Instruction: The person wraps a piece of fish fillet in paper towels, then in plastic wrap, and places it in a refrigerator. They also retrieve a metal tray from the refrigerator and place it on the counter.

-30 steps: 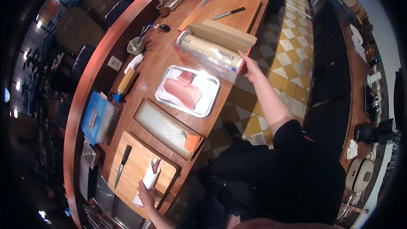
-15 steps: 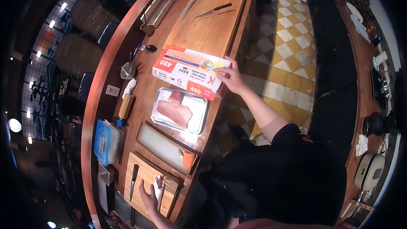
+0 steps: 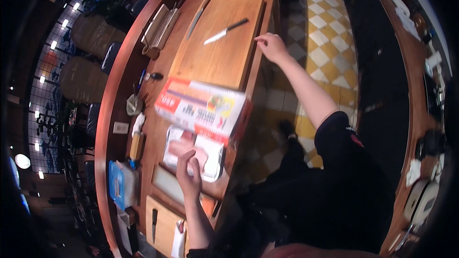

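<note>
Two hands in my view, both w/ loose fingers and nothing gripped. Nearest me, the left hand [image 3: 189, 177] lies on the metal tray [image 3: 216, 169], fingers spread flat over the pink fish fillet [image 3: 182, 148] inside it; touching, not clenched. I judge the wrapping is only begun: the long printed film box [image 3: 201, 109] sits across the tray's far end, slightly blurred, and I can't tell whether any film covers the fish yet, so pulling, covering and tearing look left to do. Just nearer than the tray there's a pale flat stone [image 3: 167, 186], then a small cutting board [image 3: 162, 224] w/ a dark-handled small knife [image 3: 154, 220] and a white cloth [image 3: 178, 241] at its edge. Left of the tray: a blue packet [image 3: 117, 184] and a wooden block [image 3: 136, 145]. Farther out, the right hand [image 3: 271, 47] reaches to the edge of the big cutting board [image 3: 222, 43], fingertips on its rim, palm relaxed. On that board lies a long knife [image 3: 224, 31], a second blade [image 3: 197, 18] along its far-left edge. The box overlaps tray and board, crowding the work spot on the counter [image 3: 124, 81].
</note>
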A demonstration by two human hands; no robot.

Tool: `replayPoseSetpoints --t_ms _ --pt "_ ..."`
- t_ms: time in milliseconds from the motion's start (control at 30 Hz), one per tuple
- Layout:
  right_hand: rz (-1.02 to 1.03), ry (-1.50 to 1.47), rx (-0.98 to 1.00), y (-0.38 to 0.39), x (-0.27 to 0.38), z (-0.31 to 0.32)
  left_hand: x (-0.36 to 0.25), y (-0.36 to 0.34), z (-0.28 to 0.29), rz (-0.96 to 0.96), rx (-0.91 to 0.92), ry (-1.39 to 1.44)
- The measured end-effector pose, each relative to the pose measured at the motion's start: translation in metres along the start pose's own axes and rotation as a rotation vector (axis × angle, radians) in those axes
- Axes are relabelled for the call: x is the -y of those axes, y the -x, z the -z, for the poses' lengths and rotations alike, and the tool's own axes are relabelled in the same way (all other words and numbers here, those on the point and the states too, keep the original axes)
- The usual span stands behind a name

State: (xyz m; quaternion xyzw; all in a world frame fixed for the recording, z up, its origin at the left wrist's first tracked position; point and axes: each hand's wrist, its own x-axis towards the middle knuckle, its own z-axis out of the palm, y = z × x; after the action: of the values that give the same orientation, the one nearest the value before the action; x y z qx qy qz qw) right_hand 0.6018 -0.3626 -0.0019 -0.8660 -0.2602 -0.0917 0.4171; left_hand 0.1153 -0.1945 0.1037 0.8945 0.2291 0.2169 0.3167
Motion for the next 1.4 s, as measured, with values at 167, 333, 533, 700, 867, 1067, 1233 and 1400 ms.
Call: replayPoseSetpoints --t_ms 167,333,533,700,867,1067,1233,1400 --pt "0.193 0.109 0.204 -0.128 -0.016 -0.040 -0.010 -0.035 -0.111 0.535 -0.291 0.474" --pt "0.330 0.333 0.602 -0.213 -0.032 -0.062 -0.040 -0.067 -0.146 0.739 -0.343 0.561" --pt "0.482 0.259 0.760 -0.271 -0.039 -0.099 -0.039 -0.074 -0.144 0.817 -0.316 0.505" --pt "0.514 0.304 0.738 -0.314 -0.032 -0.143 -0.044 -0.085 -0.142 0.773 -0.288 0.502" --pt "0.547 0.289 0.669 -0.349 -0.020 -0.198 -0.038 -0.077 -0.141 0.818 -0.287 0.527" --pt "0.506 0.359 0.299 -0.377 -0.004 -0.232 -0.035 -0.075 -0.144 0.799 -0.292 0.467" --pt "0.548 -0.182 -0.250 -0.302 -0.013 -0.160 -0.029 -0.061 -0.142 0.850 -0.232 0.353" --pt "0.225 -0.172 -0.577 -0.060 -0.136 -0.015 -0.004 -0.040 -0.149 0.852 -0.374 0.289"
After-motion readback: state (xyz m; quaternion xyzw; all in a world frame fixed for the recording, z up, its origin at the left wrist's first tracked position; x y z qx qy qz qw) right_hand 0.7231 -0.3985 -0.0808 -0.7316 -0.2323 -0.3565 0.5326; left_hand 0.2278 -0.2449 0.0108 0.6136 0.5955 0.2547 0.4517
